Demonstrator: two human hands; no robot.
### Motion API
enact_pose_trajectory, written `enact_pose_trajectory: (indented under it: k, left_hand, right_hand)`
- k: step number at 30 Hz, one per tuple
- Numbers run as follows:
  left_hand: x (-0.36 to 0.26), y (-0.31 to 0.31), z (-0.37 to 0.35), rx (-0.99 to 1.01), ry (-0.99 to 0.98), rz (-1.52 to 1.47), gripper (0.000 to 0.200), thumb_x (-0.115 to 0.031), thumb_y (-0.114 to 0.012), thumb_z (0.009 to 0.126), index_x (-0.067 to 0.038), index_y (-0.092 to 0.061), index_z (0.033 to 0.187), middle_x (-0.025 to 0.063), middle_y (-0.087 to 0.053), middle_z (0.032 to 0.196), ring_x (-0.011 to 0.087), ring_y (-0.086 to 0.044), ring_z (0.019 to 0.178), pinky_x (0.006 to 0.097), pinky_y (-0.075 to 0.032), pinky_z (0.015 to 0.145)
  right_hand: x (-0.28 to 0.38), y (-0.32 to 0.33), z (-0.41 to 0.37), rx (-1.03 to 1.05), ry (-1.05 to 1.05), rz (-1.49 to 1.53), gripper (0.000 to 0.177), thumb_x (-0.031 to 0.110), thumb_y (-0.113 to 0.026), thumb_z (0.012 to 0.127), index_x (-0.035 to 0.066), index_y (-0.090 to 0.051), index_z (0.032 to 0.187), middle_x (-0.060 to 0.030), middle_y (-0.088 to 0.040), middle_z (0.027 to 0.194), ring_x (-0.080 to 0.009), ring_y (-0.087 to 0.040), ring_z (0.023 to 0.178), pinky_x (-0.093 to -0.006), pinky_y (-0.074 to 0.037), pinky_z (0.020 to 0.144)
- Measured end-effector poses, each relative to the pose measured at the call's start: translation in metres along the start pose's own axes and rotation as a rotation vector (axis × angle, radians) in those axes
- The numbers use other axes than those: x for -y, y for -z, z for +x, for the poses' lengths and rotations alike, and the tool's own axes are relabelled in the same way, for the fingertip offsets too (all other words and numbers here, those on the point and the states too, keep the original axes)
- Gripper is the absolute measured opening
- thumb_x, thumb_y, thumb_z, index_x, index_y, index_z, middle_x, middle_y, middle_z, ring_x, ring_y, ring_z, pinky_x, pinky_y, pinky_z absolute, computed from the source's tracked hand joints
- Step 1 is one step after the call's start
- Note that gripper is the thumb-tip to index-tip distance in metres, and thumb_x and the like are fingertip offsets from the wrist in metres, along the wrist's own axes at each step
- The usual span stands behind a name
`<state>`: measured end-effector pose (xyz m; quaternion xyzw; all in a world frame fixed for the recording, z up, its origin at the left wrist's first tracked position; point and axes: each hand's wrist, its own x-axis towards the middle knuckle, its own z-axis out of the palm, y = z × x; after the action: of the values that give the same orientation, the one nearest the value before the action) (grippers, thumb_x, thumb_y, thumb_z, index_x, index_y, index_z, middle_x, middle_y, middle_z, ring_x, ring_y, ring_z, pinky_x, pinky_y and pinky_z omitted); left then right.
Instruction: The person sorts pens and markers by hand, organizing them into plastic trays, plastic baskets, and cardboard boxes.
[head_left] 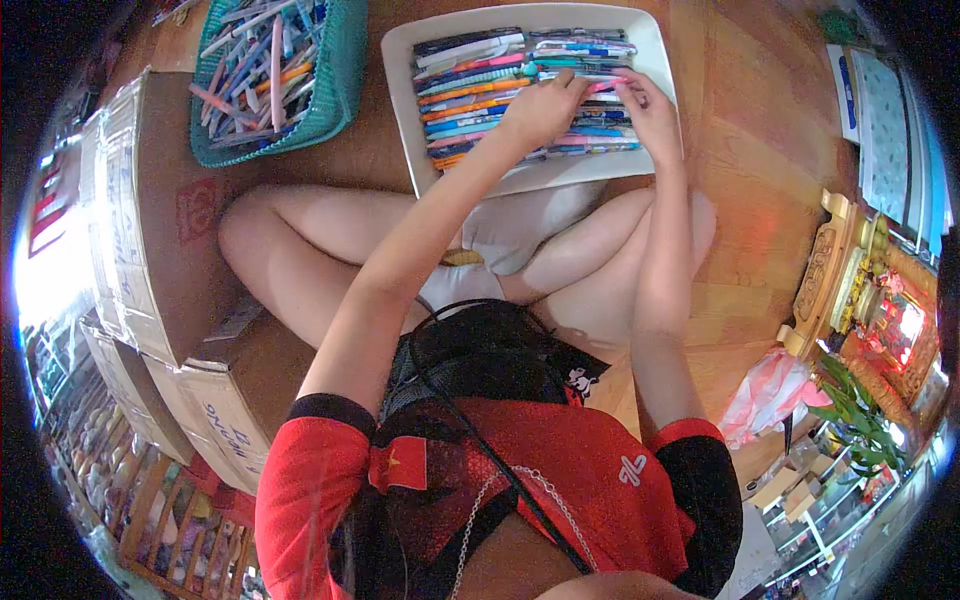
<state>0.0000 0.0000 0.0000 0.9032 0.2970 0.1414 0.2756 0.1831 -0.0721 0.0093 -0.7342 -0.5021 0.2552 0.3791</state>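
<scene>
Over white tray (400, 80), head view (sole cam): L hand (550, 108) & R hand (652, 115) meet at pink pen (603, 87), located above tray's R column of pens. Fingers of both nearly closed, approx. at pen's ends; firm pinch, either side: can't tell. Step in hand, as judged: aligning pens in rows. Next move calls for squaring pink pen w/ its neighbours. Teal basket (347, 105), L of tray, holds loose pens, mixed.

Open floor (745, 110) right of tray (400, 100); narrow strip between tray and basket (345, 115). Basket blocks far left, carton (165, 220) left; legs (320, 215) crowd tray's near edge.
</scene>
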Motion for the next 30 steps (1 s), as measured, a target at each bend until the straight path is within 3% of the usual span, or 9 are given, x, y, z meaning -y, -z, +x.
enact_pose_trajectory:
  k: [2, 8, 11, 14, 17, 20, 23, 26, 30]
  left_hand:
    - [0.005, -0.008, 0.001, -0.068, -0.029, -0.056, 0.025, -0.021, -0.051, 0.089, -0.005, -0.054, 0.108, 0.0161, -0.056, 0.095, 0.0332, -0.062, 0.085, 0.0422, -0.052, 0.071]
    - [0.008, -0.018, 0.001, -0.255, -0.043, -0.154, 0.016, -0.017, -0.056, 0.085, -0.003, -0.061, 0.091, 0.0152, -0.057, 0.091, 0.0329, -0.061, 0.081, 0.043, -0.051, 0.069]
    - [0.0, -0.007, 0.001, -0.217, 0.092, -0.134, 0.014, -0.016, -0.059, 0.082, -0.004, -0.062, 0.089, 0.0136, -0.059, 0.088, 0.0321, -0.06, 0.084, 0.0422, -0.05, 0.071]
    - [0.002, -0.009, 0.003, -0.333, 0.01, 0.148, 0.018, -0.018, -0.067, 0.074, -0.008, -0.064, 0.089, 0.0079, -0.061, 0.085, 0.0276, -0.059, 0.082, 0.039, -0.05, 0.071]
    - [0.0, -0.008, 0.001, -0.344, 0.034, 0.094, 0.013, -0.017, -0.064, 0.075, -0.007, -0.064, 0.083, 0.0095, -0.062, 0.085, 0.0277, -0.057, 0.087, 0.0396, -0.047, 0.078]
    - [0.003, -0.012, 0.002, -0.346, 0.046, 0.08, 0.012, -0.017, -0.065, 0.074, -0.007, -0.066, 0.08, 0.0083, -0.062, 0.085, 0.0274, -0.057, 0.087, 0.0389, -0.047, 0.077]
    - [0.007, -0.015, 0.002, -0.335, 0.02, 0.052, 0.012, -0.018, -0.064, 0.075, -0.007, -0.067, 0.08, 0.0092, -0.061, 0.084, 0.0281, -0.057, 0.086, 0.0388, -0.047, 0.076]
    - [0.009, -0.016, 0.002, -0.372, 0.004, -0.008, 0.014, -0.017, -0.062, 0.077, -0.006, -0.067, 0.085, 0.0108, -0.06, 0.085, 0.0291, -0.056, 0.086, 0.0389, -0.047, 0.076]
    - [0.005, -0.01, 0.005, -0.422, -0.054, 0.022, 0.016, -0.015, -0.061, 0.079, -0.006, -0.066, 0.091, 0.0123, -0.058, 0.087, 0.0298, -0.055, 0.086, 0.0405, -0.046, 0.077]
  right_hand:
    - [-0.001, 0.0, 0.002, 0.012, -0.008, -0.123, 0.029, 0.022, -0.061, 0.085, 0.013, -0.06, 0.112, -0.0127, -0.066, 0.093, -0.023, -0.064, 0.085, -0.032, -0.049, 0.075]
    - [-0.002, -0.001, 0.004, -0.041, 0.02, -0.088, 0.023, 0.018, -0.064, 0.083, 0.009, -0.06, 0.104, -0.0125, -0.065, 0.091, -0.0244, -0.064, 0.081, -0.0321, -0.049, 0.074]
    - [0.001, 0.0, 0.006, -0.024, 0.019, -0.153, 0.025, 0.012, -0.066, 0.081, 0.006, -0.059, 0.104, -0.0085, -0.064, 0.088, -0.0156, -0.061, 0.081, -0.0278, -0.048, 0.074]
    - [-0.002, -0.001, 0.008, -0.067, 0.047, -0.201, 0.028, 0.011, -0.069, 0.078, 0.006, -0.059, 0.104, -0.0087, -0.064, 0.086, -0.0157, -0.061, 0.08, -0.0282, -0.048, 0.072]
    - [0.003, -0.003, 0.006, -0.083, 0.05, -0.422, 0.032, 0.013, -0.072, 0.074, 0.006, -0.06, 0.102, -0.0095, -0.063, 0.086, -0.0171, -0.061, 0.077, -0.0287, -0.049, 0.07]
    - [-0.005, -0.005, 0.005, -0.075, -0.019, -0.295, 0.034, 0.015, -0.076, 0.069, 0.006, -0.06, 0.098, -0.0107, -0.062, 0.083, -0.0239, -0.062, 0.073, -0.0348, -0.049, 0.067]
    - [0.002, -0.005, 0.002, -0.06, -0.101, -0.33, 0.035, 0.014, -0.076, 0.068, 0.006, -0.06, 0.098, -0.0105, -0.062, 0.086, -0.024, -0.062, 0.072, -0.0348, -0.049, 0.068]
    - [0.004, -0.004, 0.003, -0.148, 0.024, -0.277, 0.033, 0.017, -0.074, 0.072, 0.007, -0.06, 0.1, -0.0103, -0.062, 0.088, -0.0238, -0.061, 0.072, -0.0348, -0.048, 0.068]
    - [0.015, 0.001, 0.004, -0.188, 0.043, -0.217, 0.029, 0.022, -0.068, 0.079, 0.009, -0.061, 0.104, -0.0115, -0.062, 0.088, -0.0248, -0.061, 0.076, -0.0348, -0.048, 0.071]
